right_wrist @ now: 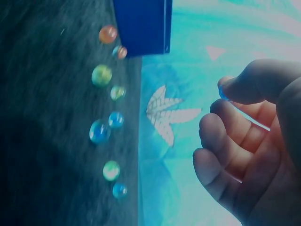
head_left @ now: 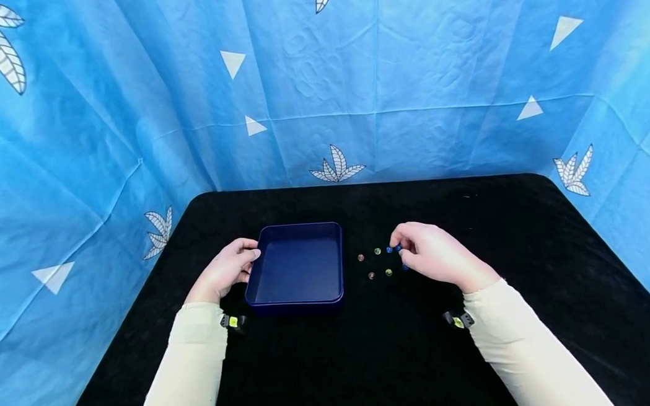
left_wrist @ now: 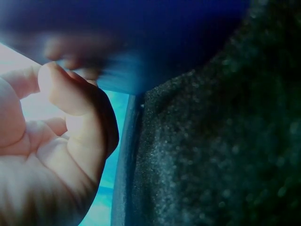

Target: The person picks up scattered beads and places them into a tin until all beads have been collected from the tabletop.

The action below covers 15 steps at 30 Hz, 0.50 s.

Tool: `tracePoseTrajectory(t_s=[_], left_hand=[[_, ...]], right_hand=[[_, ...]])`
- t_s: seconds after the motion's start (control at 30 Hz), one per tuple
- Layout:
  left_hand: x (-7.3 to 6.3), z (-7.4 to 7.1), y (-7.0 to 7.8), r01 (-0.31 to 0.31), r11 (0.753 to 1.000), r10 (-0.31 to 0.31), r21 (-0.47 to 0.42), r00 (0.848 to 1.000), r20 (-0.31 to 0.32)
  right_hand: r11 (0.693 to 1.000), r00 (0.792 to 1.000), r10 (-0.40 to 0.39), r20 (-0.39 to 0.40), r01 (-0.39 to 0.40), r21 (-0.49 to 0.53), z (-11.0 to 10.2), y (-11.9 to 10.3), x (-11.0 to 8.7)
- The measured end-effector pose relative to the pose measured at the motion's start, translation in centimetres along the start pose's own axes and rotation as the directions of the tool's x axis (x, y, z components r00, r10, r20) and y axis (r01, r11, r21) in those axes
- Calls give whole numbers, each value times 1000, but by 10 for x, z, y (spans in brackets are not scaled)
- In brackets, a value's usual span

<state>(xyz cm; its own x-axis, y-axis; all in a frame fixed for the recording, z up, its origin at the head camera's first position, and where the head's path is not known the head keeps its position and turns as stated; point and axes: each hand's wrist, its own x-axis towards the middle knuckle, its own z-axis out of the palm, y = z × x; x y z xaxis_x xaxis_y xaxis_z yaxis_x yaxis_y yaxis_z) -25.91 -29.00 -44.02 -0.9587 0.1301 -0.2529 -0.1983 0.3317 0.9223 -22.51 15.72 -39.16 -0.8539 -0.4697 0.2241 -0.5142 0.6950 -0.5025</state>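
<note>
My left hand (head_left: 229, 268) grips the left wall of a dark blue square tray (head_left: 300, 302), thumb at the rim and fingers against the outside. In the left wrist view its curled fingers (left_wrist: 70, 94) meet the blurred blue wall. My right hand (head_left: 436, 252) is held over the right side of a group of small glass marbles. Between its thumb and forefinger it pinches a blue marble (right_wrist: 222, 92), mostly covered by the fingertips. Orange marbles (right_wrist: 107, 34), green marbles (right_wrist: 101, 75) and blue marbles (right_wrist: 99, 132) lie on the cloth, apart from the hand.
The tray stands left of the marbles on a table covered with black cloth (head_left: 368, 362). A blue patterned curtain (head_left: 406, 67) surrounds the back and sides of the table. A wrist camera (head_left: 458, 320) is strapped at the right cuff, another (head_left: 233, 322) at the left.
</note>
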Motion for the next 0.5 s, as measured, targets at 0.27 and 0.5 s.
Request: tracePoseTrajectory(t_s=[0.27, 0.5], left_hand=[[0, -1, -2, 1, 1000, -1, 8, 1000, 2], [1, 3, 2, -4, 1000, 4, -8, 1000, 0]], right_hand=[[998, 998, -68, 5, 68, 1, 12, -19, 13], [997, 997, -71, 19, 71, 15, 19, -34, 20]])
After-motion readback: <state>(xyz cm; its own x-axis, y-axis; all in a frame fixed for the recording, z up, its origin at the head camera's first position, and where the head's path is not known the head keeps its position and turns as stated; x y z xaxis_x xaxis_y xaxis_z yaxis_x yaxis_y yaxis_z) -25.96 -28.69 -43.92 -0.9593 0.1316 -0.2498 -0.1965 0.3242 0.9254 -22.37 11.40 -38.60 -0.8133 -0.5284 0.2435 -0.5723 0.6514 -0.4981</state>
